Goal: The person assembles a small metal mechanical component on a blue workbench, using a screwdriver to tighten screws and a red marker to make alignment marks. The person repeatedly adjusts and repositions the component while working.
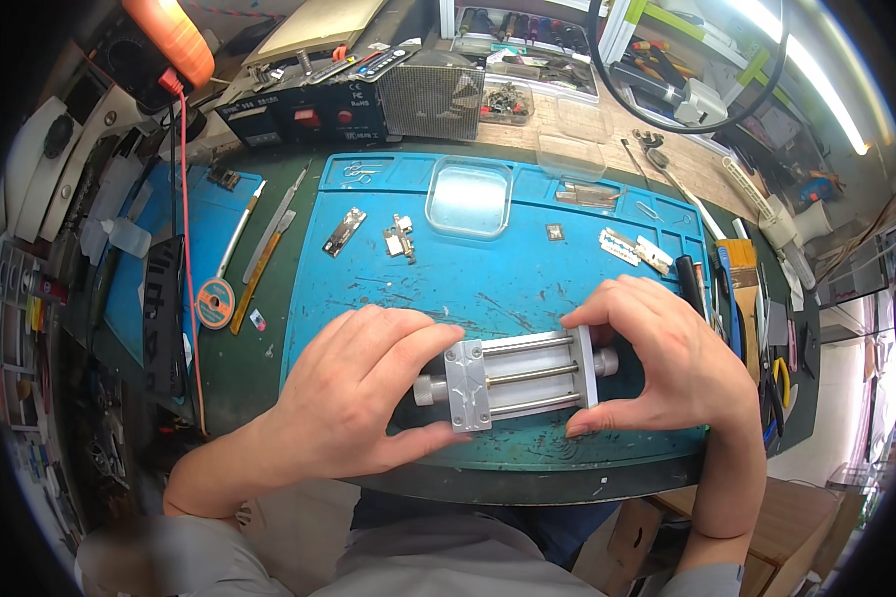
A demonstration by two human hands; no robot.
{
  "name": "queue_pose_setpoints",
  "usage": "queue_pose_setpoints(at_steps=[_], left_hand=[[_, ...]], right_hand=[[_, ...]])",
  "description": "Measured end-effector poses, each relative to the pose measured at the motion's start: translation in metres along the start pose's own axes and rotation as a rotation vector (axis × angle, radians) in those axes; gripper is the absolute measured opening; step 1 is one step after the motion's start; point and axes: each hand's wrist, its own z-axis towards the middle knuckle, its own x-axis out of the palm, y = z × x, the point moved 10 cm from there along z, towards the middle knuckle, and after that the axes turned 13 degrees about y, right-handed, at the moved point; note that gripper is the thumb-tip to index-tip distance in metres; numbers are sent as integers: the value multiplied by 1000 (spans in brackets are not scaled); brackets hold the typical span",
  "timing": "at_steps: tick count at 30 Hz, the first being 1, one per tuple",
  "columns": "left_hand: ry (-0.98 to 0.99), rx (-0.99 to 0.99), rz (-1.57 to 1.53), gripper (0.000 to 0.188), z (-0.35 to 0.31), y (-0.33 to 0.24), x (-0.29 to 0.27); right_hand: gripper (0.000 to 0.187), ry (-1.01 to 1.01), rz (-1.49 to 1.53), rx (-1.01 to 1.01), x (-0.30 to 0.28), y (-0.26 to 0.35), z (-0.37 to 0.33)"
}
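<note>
Metal clamping fixture, silver, two-handed hold, near middle of blue mat

Item: metal clamping fixture (528,374) with parallel rods joining a left end block (469,388) and a right end plate (585,366); a round knob stands out beyond each end. Long axis: left to right, the right end set slightly farther away than the left. Position: over the near middle part of a blue work mat (353,284); whether it rests on the mat or is raised cannot be told.

Edges and room: the mat's near edge runs just nearer than the fixture. On the far side, a stretch of scuffed blue surface reaches to a clear plastic tray (469,197), with a small dark chip (555,232) right of the tray and razor blades (619,246) farther right.

Fingers: left hand (348,383) grasping the left end block, index finger at its far corner, thumb at its near corner, the span about the block's depth. Right hand (672,348) grasping the right end plate, index finger at the far end, thumb at the near end, parted widely around the right knob.
</note>
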Motion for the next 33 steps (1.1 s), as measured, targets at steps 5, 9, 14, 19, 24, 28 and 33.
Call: queue_pose_setpoints(at_steps=[5,9,14,19,24,28,33], left_hand=[[16,-17,7,81,-1,1,1],[15,-15,6,81,-1,1,1],[11,-7,12,81,0,1,1],[18,-5,5,80,1,0,1],[36,-19,2,82,1,1,1],[50,-20,6,83,2,1,2],[56,-24,9,83,3,1,1]], right_hand=[[70,3,5,-3,-1,1,1],[69,2,12,2,0,0,0],[68,-3,14,-6,0,0,0],[69,-10,19,-5,1,-2,-1],[76,-29,-57,-81,1,6,-1],[73,-10,-73,-67,1,7,-1],[72,-18,-56,-79,1,7,-2]])
